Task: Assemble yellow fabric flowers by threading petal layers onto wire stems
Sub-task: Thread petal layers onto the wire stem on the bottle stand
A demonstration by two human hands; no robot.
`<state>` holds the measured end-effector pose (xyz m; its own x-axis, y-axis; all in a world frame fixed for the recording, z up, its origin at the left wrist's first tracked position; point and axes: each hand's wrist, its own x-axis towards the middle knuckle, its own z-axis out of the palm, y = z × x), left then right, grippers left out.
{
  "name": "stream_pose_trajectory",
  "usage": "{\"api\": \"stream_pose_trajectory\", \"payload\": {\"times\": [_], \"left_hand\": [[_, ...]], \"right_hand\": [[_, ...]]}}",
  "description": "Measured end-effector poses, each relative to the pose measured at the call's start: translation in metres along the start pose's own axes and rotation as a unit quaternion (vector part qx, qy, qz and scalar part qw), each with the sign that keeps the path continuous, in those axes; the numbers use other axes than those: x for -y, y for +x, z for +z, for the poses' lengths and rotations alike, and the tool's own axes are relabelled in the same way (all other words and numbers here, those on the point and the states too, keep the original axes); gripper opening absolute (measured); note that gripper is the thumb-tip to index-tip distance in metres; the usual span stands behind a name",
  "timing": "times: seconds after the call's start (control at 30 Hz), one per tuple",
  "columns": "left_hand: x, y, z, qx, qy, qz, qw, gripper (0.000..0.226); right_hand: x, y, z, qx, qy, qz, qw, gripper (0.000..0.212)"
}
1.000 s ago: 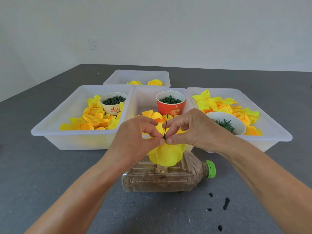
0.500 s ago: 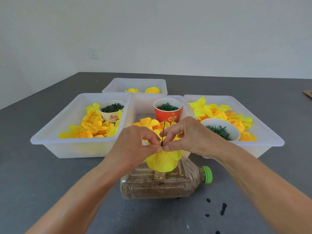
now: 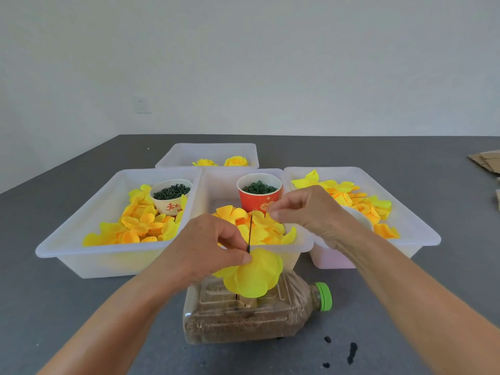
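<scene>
Centre frame: ruffled yellow fabric flower (image 3: 253,274) threaded on thin dark wire stem (image 3: 250,234), pinched at its base by left hand (image 3: 205,247), above sand-filled clear plastic bottle (image 3: 243,312). Right hand (image 3: 305,209), upper right of it, fingers curled; contents impossible to tell. Beyond: translucent white plastic tray (image 3: 297,247) on dark grey tabletop (image 3: 54,307), pale wall (image 3: 243,63) behind.

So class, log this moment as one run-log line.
left hand: pinching wire stem above yellow petal layer | right hand: over middle tray, fingertips pinched, contents unclear | bottle: lying under flower
</scene>
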<state>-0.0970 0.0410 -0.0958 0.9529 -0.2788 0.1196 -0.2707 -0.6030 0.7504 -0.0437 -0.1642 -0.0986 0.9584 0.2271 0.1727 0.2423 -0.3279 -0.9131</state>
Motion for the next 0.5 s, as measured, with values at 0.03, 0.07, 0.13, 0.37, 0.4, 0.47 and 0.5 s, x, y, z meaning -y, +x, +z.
{"api": "stream_pose_trajectory", "payload": {"times": [0.03,0.07,0.13,0.37,0.4,0.47,0.5], "left_hand": [[0.001,0.001,-0.001,0.01,-0.011,-0.001,1.0,0.008],[0.001,0.003,-0.003,0.022,-0.026,-0.002,0.999,0.008],[0.001,0.005,-0.007,0.049,-0.059,-0.002,0.997,0.01],[0.001,0.014,-0.023,0.119,-0.069,0.006,0.991,0.041],[0.001,0.016,-0.024,0.119,-0.064,0.005,0.991,0.047],[0.002,0.019,-0.023,0.1,-0.064,-0.005,0.993,0.054],[0.003,0.021,-0.022,0.085,-0.068,-0.011,0.994,0.055]], "right_hand": [[-0.006,0.009,-0.01,-0.071,-0.038,-0.002,0.997,0.016],[-0.014,0.02,-0.021,-0.134,-0.105,0.001,0.985,0.013],[-0.03,0.04,-0.042,-0.193,-0.268,0.031,0.943,0.022],[-0.074,0.071,-0.056,-0.089,-0.549,0.077,0.827,0.064],[-0.074,0.072,-0.055,-0.082,-0.575,0.07,0.811,0.062],[-0.075,0.076,-0.053,-0.071,-0.591,0.067,0.801,0.058],[-0.074,0.077,-0.051,-0.072,-0.579,0.075,0.809,0.057]]}}
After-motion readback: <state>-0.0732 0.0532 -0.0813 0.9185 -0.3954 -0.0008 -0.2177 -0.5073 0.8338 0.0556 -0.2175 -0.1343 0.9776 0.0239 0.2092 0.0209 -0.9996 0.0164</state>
